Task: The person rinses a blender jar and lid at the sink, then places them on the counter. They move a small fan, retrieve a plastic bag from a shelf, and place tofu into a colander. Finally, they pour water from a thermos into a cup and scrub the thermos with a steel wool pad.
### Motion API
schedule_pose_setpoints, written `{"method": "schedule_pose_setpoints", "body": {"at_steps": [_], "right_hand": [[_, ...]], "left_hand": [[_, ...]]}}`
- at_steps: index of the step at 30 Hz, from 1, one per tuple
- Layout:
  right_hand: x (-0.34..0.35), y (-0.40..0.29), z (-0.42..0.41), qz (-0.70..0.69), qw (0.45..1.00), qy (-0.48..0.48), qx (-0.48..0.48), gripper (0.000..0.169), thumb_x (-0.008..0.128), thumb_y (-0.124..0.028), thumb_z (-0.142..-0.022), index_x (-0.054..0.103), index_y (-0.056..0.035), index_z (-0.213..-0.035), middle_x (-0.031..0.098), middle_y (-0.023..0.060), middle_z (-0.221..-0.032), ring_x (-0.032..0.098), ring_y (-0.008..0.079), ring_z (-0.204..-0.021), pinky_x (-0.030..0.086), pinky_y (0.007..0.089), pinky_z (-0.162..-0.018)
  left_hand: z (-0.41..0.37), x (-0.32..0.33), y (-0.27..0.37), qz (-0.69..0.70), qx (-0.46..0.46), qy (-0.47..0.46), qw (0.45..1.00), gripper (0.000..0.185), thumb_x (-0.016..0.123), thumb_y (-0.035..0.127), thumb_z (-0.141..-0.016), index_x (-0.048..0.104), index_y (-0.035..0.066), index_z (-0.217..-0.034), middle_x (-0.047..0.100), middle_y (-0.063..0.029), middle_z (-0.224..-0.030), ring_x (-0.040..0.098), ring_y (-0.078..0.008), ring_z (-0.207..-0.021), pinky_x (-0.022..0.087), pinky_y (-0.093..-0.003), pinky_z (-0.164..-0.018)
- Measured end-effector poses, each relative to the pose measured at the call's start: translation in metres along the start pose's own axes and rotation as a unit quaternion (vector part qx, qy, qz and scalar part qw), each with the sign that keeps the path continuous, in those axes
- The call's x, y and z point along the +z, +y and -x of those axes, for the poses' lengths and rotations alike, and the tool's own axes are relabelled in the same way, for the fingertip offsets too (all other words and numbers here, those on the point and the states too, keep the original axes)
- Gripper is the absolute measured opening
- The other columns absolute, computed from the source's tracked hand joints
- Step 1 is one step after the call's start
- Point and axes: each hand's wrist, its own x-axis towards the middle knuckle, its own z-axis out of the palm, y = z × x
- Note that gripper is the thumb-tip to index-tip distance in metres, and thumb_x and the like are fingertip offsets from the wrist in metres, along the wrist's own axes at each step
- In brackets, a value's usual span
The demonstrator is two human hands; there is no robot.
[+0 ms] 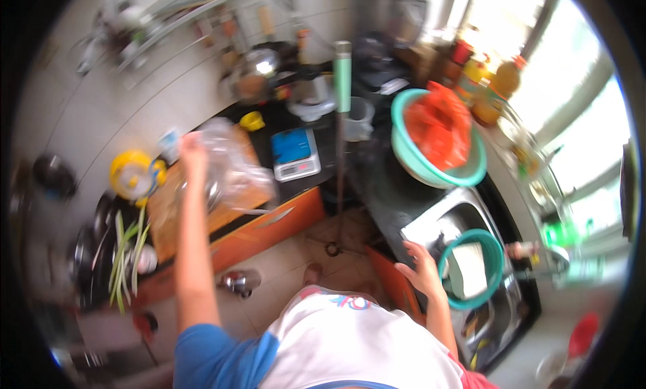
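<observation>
My left hand [193, 147] is over the back of a wooden cutting board [164, 212], at the edge of a clear plastic bag [222, 146]; blur hides whether its fingers grip the bag. Below the wrist, a round shiny dish or bowl [214, 192] shows partly behind my forearm. More clear plastic with something pale inside [247, 182] lies on the board's right part. My right hand [420, 268] hangs with spread fingers and nothing in it, just left of a green plastic basket [497, 247] holding a white object [469, 268] at the steel sink [419, 222].
A digital kitchen scale [296, 154] lies right of the board. A green-topped pole [343, 81] stands upright at the counter corner. A turquoise basin [398, 131] holds a red plastic bag [441, 129]. Green onions [126, 258] lie at the left, near a yellow round container [132, 176]. A metal object [239, 283] is on the floor.
</observation>
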Motion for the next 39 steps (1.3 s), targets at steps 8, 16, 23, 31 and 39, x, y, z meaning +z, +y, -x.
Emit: {"method": "schedule_pose_setpoints", "body": {"at_steps": [8,16,23,31,39], "right_hand": [[0.049,-0.022,0.023,0.112,0.988,0.101,0.019,0.053,0.072,-0.019,-0.074,0.053,-0.0031,-0.122,0.045,0.0188,-0.133,0.050,0.0361,-0.116,0.044,0.0397,-0.096],[0.069,-0.003,0.095,0.155,0.951,0.139,0.227,0.051,0.073,-0.019,-0.075,0.055,-0.0035,-0.120,0.047,0.0181,-0.133,0.052,0.0344,-0.114,0.044,0.0384,-0.097],[0.055,0.033,0.151,0.158,0.905,0.136,0.370,0.053,0.074,-0.025,-0.074,0.057,-0.0046,-0.119,0.051,0.0151,-0.129,0.054,0.0323,-0.112,0.045,0.0394,-0.094],[0.010,0.102,0.212,0.093,0.826,0.211,0.514,0.052,0.072,-0.024,-0.075,0.056,-0.0039,-0.121,0.059,0.0181,-0.116,0.056,0.0343,-0.108,0.046,0.0411,-0.092],[-0.008,0.284,0.227,0.073,0.774,0.457,0.433,0.052,0.063,-0.016,-0.081,0.045,0.0027,-0.126,0.058,0.0262,-0.114,0.055,0.0409,-0.107,0.044,0.0448,-0.090]], "left_hand": [[-0.155,-0.005,-0.130,-0.239,0.127,-0.103,0.957,0.075,0.056,-0.001,-0.074,0.031,0.016,-0.143,0.033,-0.0242,-0.143,0.034,-0.0387,-0.131,0.034,-0.0418,-0.105],[0.001,0.075,0.043,-0.174,0.133,-0.089,0.972,0.065,0.058,0.009,-0.076,0.044,0.026,-0.137,0.022,-0.0130,-0.152,0.023,-0.0485,-0.135,0.019,-0.0732,-0.098],[0.154,0.142,0.196,0.060,0.161,-0.396,0.902,0.056,0.059,0.007,-0.078,0.048,0.018,-0.132,0.031,-0.0139,-0.148,0.024,-0.0392,-0.137,0.010,-0.0675,-0.105],[0.320,0.164,0.301,0.050,0.279,-0.666,0.690,0.057,0.063,0.012,-0.078,0.047,0.014,-0.132,0.037,-0.0135,-0.143,0.030,-0.0355,-0.135,0.013,-0.0664,-0.105],[0.489,0.281,0.332,0.062,-0.146,-0.840,0.519,0.074,0.069,0.024,-0.082,0.031,-0.002,-0.140,0.047,-0.0215,-0.133,0.051,-0.0275,-0.118,0.042,-0.0354,-0.097]]}}
